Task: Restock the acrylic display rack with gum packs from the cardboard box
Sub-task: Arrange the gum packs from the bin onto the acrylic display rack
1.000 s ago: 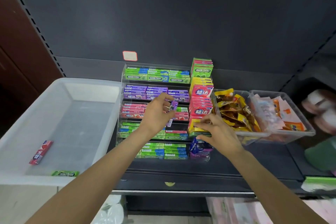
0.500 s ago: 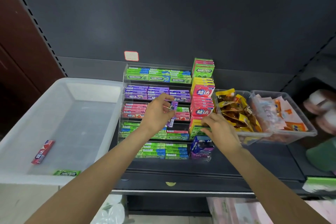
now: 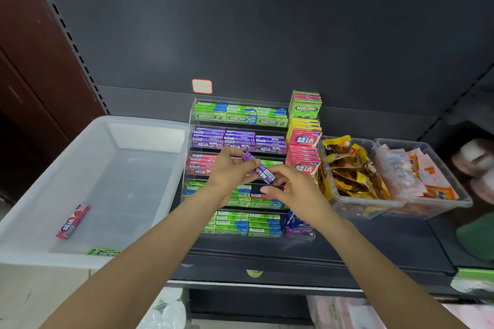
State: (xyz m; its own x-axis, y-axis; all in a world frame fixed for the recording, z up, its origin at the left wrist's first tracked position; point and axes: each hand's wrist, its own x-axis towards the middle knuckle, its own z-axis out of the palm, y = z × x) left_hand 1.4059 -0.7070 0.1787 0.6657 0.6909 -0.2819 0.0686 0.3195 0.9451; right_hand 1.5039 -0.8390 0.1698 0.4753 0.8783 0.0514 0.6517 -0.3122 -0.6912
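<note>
The clear acrylic display rack (image 3: 190, 125) stands on the dark shelf, its tiers filled with green, purple and red gum packs. My left hand (image 3: 230, 171) holds a purple gum pack (image 3: 258, 168) in front of the red tier. My right hand (image 3: 296, 189) has come up to the pack's right end, and its fingers touch that end. A translucent plastic bin (image 3: 139, 125) sits to the left of the rack. In it lie a red gum pack (image 3: 72, 221) and a green gum pack (image 3: 103, 251).
Stacked flat gum boxes (image 3: 304, 139) stand against the rack's right side. Two clear tubs of snack packets (image 3: 395, 203) sit further right. A small clear holder with blue packs (image 3: 298, 224) is below my right hand. The shelf's front edge (image 3: 254, 284) runs underneath.
My right hand left the stacked boxes on the right and moved left to the purple pack. My left hand shifted slightly, tilting the pack out from the rack.
</note>
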